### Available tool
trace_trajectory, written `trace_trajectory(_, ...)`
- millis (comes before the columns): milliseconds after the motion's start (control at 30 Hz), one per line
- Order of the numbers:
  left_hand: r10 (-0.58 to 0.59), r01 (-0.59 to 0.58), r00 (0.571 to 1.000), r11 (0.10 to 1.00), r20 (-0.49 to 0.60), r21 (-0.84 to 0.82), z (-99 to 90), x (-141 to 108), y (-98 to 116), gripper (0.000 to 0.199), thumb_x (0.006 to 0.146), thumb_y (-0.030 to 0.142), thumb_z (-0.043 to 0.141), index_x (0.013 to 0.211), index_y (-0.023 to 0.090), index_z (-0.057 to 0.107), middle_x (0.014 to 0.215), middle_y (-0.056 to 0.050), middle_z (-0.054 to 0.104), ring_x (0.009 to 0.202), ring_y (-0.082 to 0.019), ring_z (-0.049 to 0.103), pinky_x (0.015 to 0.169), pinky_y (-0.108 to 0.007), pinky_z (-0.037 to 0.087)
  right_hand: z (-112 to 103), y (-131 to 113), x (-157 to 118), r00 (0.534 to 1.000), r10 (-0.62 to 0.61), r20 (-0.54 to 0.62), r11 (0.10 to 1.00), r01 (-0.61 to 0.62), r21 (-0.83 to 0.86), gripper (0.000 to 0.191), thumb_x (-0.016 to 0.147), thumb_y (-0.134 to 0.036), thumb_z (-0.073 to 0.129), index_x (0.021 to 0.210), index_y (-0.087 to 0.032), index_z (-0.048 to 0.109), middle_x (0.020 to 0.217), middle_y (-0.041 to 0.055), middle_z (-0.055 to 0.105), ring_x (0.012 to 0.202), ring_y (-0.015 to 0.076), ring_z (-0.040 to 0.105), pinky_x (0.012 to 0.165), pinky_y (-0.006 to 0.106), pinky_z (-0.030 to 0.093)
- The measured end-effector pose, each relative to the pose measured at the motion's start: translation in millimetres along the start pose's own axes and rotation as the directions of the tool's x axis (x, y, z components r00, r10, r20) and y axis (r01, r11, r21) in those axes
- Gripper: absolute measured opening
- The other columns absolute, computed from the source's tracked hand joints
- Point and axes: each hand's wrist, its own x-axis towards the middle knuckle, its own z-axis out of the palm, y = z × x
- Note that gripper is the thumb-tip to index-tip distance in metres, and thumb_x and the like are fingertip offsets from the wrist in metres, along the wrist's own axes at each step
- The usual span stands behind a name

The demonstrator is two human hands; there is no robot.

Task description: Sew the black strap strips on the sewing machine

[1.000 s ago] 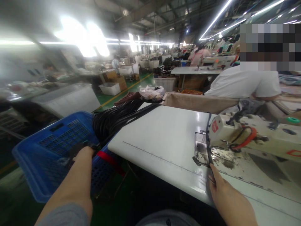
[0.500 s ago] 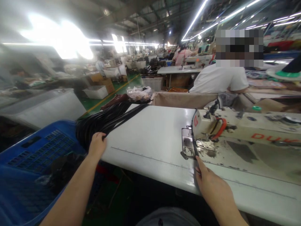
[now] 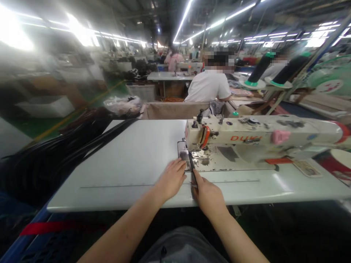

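Observation:
A narrow black strip (image 3: 191, 160) runs from under the sewing machine head (image 3: 196, 135) toward the table's front edge. My right hand (image 3: 208, 190) is closed on this strip in front of the needle area, thumb and index finger pinching it. Just left of the strip, my left hand (image 3: 172, 179) lies palm down with fingers stretched over the metal slide plate (image 3: 183, 150); its fingertips are close to the strip, and I cannot tell whether they touch it. More long black strips (image 3: 109, 133) trail across the left end of the white table (image 3: 131, 157) into a thick, blurred bundle.
A blue crate (image 3: 41, 219) with a red band (image 3: 41, 228) stands below the table's left end. Behind the table are a beige fabric bin (image 3: 175, 109) and a person in a white shirt (image 3: 207, 87). Black thread cones (image 3: 259, 69) rise behind the machine.
My left hand has left the black strip bundle and moved right to the slide plate beside my right hand. My right hand still pinches the strip. The view has turned right.

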Motion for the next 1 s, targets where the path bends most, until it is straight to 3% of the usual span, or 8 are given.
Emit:
trace_trajectory(100, -0.001, 0.003, 0.999, 0.999, -0.035, 0.054, 11.4, 10.3, 18.2, 0.042, 0.101, 0.017, 0.047, 0.141, 0.013, 0.059, 0.149, -0.013, 0.06, 0.145, -0.026, 0.05, 0.125, -0.049, 0.036, -0.1, 6.3, -1.6, 0.999, 0.0, -0.032, 0.994, 0.004, 0.112, 0.049, 0.103, -0.029, 0.051, 0.149, -0.016, 0.052, 0.112, 0.0138, 0.077, 0.088, 0.0265, 0.076, 0.075, 0.034, 0.056)
trace_trajectory(267, 0.044, -0.037, 0.996, 0.994, -0.078, 0.1, 18.1, 5.6, 19.5, 0.039, 0.104, 0.019, 0.044, 0.14, 0.013, 0.06, 0.148, -0.011, 0.061, 0.143, -0.023, 0.052, 0.126, -0.045, 0.035, 2.0, 28.8, -2.0, 0.985, 0.037, -0.167, 0.955, 0.015, 0.297, 0.038, 0.104, -0.033, 0.049, 0.136, -0.019, 0.063, 0.113, 0.01, 0.077, 0.089, 0.0223, 0.075, 0.079, 0.03, 0.055)
trace_trajectory(533, 0.053, -0.041, 0.997, 0.984, -0.065, 0.174, 17.8, 3.5, 23.6, 0.059, 0.106, 0.046, 0.045, 0.15, 0.008, 0.049, 0.157, -0.018, 0.05, 0.151, -0.031, 0.042, 0.127, -0.051, 0.032, 19.9, 49.1, 1.2, 0.944, 0.027, -0.328, 0.997, -0.002, 0.078, 0.032, 0.096, -0.02, 0.054, 0.124, -0.02, 0.069, 0.105, 0.0079, 0.078, 0.081, 0.0193, 0.071, 0.07, 0.026, 0.047)
trace_trajectory(800, 0.07, -0.061, 0.996, 0.983, -0.047, 0.174, 15.3, 4.1, 23.7, 0.046, 0.107, 0.032, 0.042, 0.146, 0.012, 0.054, 0.154, -0.013, 0.055, 0.149, -0.027, 0.045, 0.128, -0.047, 0.031, 22.6, 48.2, -0.4, 0.927, -0.026, -0.374, 0.998, 0.045, 0.044, 0.03, 0.094, -0.017, 0.053, 0.119, -0.019, 0.07, 0.099, 0.0062, 0.077, 0.078, 0.0189, 0.068, 0.069, 0.027, 0.044)
trace_trajectory(1000, 0.065, -0.055, 0.997, 0.982, -0.049, 0.18, 15.5, 5.4, 23.7, 0.048, 0.106, 0.034, 0.043, 0.147, 0.012, 0.053, 0.155, -0.013, 0.055, 0.149, -0.028, 0.044, 0.128, -0.047, 0.03, 19.2, 47.2, -2.2, 0.924, -0.037, -0.381, 0.997, 0.06, 0.048, 0.03, 0.094, -0.016, 0.051, 0.117, -0.019, 0.069, 0.097, 0.006, 0.076, 0.078, 0.0182, 0.067, 0.07, 0.026, 0.044)
